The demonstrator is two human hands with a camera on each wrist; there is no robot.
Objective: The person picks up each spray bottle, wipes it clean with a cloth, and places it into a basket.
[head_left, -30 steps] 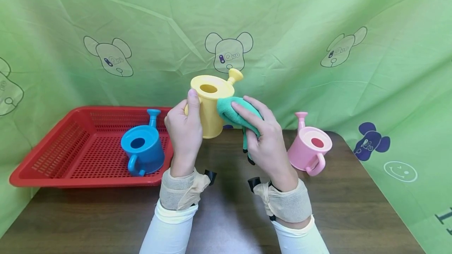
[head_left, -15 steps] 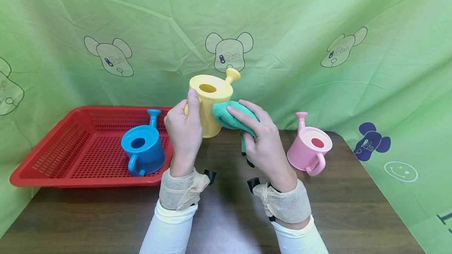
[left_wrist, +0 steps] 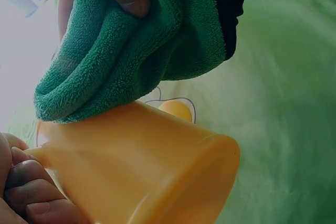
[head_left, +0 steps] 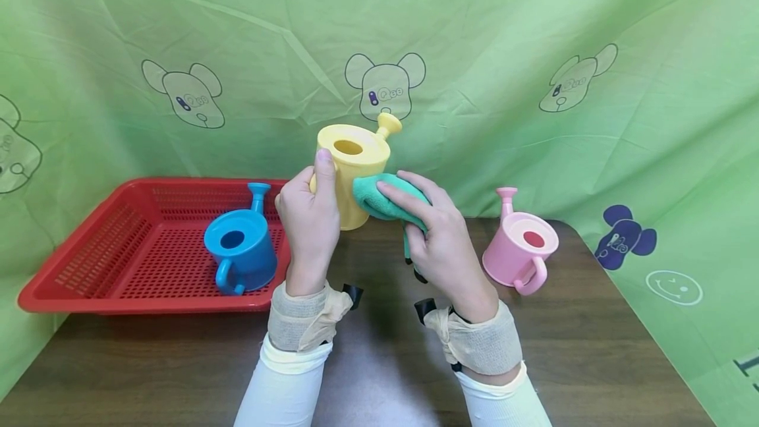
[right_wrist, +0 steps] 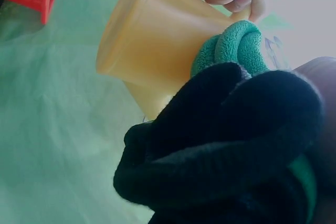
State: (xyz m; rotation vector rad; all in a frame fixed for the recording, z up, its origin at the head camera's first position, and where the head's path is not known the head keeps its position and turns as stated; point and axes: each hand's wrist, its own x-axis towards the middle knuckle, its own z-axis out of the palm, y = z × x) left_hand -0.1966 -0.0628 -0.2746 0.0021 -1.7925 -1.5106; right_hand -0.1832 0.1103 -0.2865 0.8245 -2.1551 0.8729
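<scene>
My left hand grips the handle of a yellow watering can, its thumb up near the top rim. The can is held upright above the table, its spout pointing away to the right. In my right hand is a bunched green towel with a dark edge, pinched between fingers and thumb. The towel lies against the side of the can, below the rim. In the left wrist view the folded towel overlaps the can's wall. The right wrist view shows dark folds of the towel covering much of the can.
A red basket stands at the left, with a blue watering can inside at its right end. On the right of the brown table is a pink watering can. A green printed curtain hangs behind.
My right hand has moved the towel down and slightly left along the can's side. The yellow can has shifted very slightly left; the left hand keeps its grip.
</scene>
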